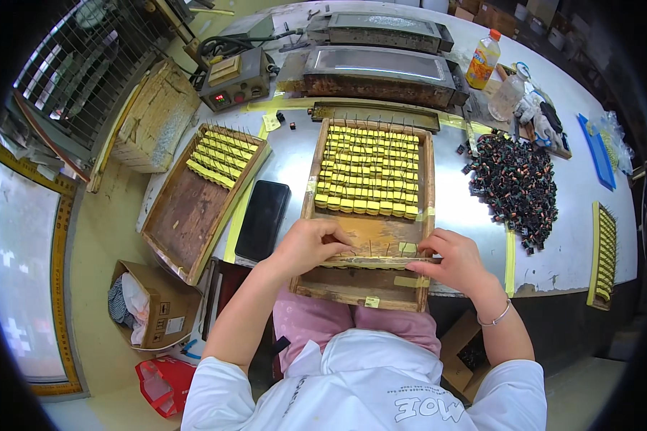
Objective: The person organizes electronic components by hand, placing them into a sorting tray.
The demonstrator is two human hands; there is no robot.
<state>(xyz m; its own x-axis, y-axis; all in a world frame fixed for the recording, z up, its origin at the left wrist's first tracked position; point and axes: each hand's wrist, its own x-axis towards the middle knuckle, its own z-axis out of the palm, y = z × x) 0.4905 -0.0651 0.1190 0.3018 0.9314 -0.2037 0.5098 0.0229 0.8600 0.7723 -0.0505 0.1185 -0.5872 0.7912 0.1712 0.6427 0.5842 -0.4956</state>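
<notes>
A narrow strip (381, 262) with thin upright pins lies crosswise over the near part of a wooden tray (429, 179). My right hand (454, 260) grips the strip's right end between thumb and fingers. At its left end, my left hand (305, 246) is closed in a pinch beside the pins; what is between those fingertips is too small to make out. Farther back in the same tray stand rows of small yellow-wrapped parts (370, 172), with thin pins sticking up.
Left of the tray are a black phone (264, 219) and a second wooden tray (183, 230), partly filled. A heap of small black components (514, 183) lies at right. Behind stand long metal machines (377, 66), a control box (236, 80) and an orange-capped bottle (484, 59).
</notes>
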